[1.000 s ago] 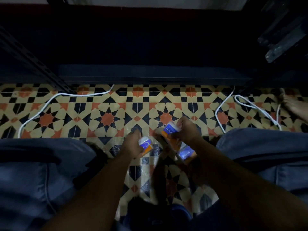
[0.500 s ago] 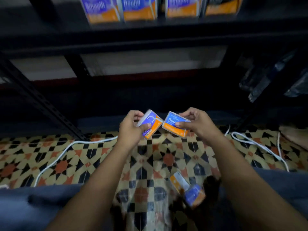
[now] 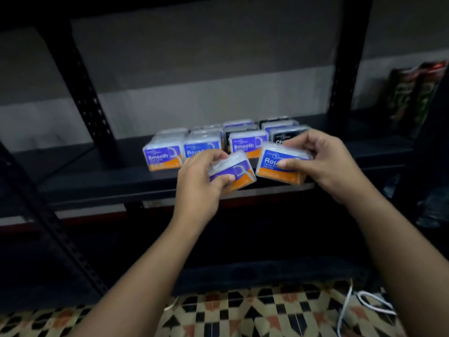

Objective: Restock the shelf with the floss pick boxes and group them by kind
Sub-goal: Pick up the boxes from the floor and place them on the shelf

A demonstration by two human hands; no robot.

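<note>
Up from the floor and level with the shelf [image 3: 102,176] now, where a second ago both hands were down over the patterned tiles [image 3: 243,312] picking up boxes. Left hand [image 3: 201,183] pinching a blue-and-orange floss pick box [image 3: 237,172], thumb across its face so the kind cannot be read; right hand [image 3: 323,161] pinching a second box [image 3: 279,167], thumb in front and fingers over the top, label starting "Rou". Both boxes held just off the shelf's front lip, tilted, touching nothing on the board.

Well under way, by the look of it: several short rows already standing mid-shelf, a Smooth box [image 3: 162,158] at front left, a Round box [image 3: 200,148] beside it, another Smooth [image 3: 247,144] to the right, then a black-labelled box [image 3: 283,137] partly hidden behind the right hand. Sorting apparently unfinished, with Smooth on either side of Round. Left to do, likely: set down these two, with the "Rou" box going to the Round row. More boxes on the floor: cannot tell from here.

Plenty of bare board left of the rows, up to the black upright [image 3: 80,79]; less on the right. Little room in front of the rows, so easy to tip a box off the lip. White cable [image 3: 371,302] trailing on the tiles below right.
</note>
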